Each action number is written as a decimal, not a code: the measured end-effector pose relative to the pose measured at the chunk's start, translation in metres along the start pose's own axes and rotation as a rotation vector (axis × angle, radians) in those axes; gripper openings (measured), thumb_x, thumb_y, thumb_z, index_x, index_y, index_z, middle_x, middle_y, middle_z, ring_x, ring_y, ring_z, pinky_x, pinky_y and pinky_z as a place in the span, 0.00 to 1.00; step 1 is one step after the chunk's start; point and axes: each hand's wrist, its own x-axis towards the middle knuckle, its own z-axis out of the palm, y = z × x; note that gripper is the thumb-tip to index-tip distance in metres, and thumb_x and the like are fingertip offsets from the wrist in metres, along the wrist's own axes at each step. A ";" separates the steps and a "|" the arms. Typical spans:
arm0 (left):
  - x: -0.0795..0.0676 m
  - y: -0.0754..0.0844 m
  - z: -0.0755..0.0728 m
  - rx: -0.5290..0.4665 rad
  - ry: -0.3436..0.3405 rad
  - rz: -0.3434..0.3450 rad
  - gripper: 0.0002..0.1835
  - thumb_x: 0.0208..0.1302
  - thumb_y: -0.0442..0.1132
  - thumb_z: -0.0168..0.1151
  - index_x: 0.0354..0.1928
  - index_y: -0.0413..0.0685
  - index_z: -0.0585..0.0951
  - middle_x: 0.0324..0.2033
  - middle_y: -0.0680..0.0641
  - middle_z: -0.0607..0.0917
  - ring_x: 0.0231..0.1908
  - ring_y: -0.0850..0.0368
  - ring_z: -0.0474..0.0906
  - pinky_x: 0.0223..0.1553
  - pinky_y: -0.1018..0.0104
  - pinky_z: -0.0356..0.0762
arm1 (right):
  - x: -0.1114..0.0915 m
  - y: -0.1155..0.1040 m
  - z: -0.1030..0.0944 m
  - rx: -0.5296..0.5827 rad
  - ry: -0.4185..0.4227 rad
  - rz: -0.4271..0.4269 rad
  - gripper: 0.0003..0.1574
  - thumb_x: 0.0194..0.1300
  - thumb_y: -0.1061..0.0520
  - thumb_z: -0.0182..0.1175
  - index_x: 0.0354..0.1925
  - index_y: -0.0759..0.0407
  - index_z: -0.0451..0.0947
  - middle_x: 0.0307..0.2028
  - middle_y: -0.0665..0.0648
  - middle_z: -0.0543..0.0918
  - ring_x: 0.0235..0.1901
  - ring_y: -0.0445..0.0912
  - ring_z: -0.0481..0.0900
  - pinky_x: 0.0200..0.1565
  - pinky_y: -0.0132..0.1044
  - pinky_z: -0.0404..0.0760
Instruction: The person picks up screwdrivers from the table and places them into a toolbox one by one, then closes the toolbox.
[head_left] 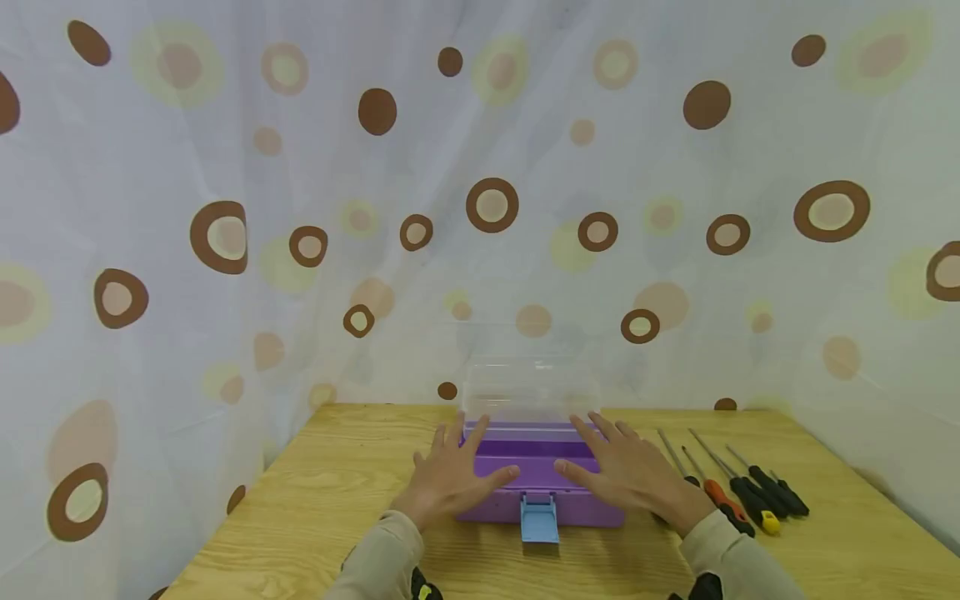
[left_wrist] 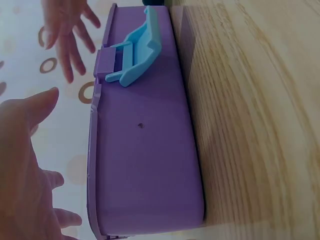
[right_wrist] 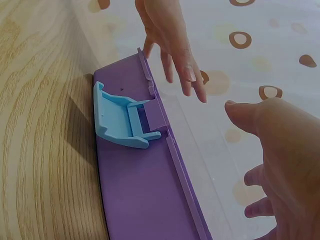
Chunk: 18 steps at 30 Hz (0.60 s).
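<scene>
A purple plastic toolbox (head_left: 495, 507) sits on the wooden table, its clear lid (head_left: 532, 387) raised at the back. The light blue latch (head_left: 540, 523) on its front hangs unfastened, as the left wrist view also shows. My left hand (head_left: 450, 483) is over the box's left side, fingers spread and pointing away. My right hand (head_left: 626, 471) mirrors it over the right side, fingers likewise spread. Neither hand grips anything. In the right wrist view the right thumb (right_wrist: 245, 115) stands apart from the box rim. Inside the box, a purple inner surface shows between the hands.
To the right of the box lie several screwdrivers, one with an orange and black handle (head_left: 720, 493), others with black handles (head_left: 780, 492). A yellow-ended tool (head_left: 770, 522) lies among them. A spotted white curtain (head_left: 420, 275) hangs behind the wooden table (head_left: 300, 508).
</scene>
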 end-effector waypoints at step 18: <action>0.013 -0.028 0.002 -0.465 -0.049 0.077 0.64 0.58 0.61 0.74 0.84 0.48 0.43 0.79 0.38 0.54 0.75 0.36 0.55 0.70 0.34 0.55 | 0.003 0.019 0.005 0.109 0.071 0.023 0.50 0.74 0.28 0.52 0.77 0.61 0.64 0.69 0.72 0.70 0.66 0.71 0.69 0.60 0.71 0.68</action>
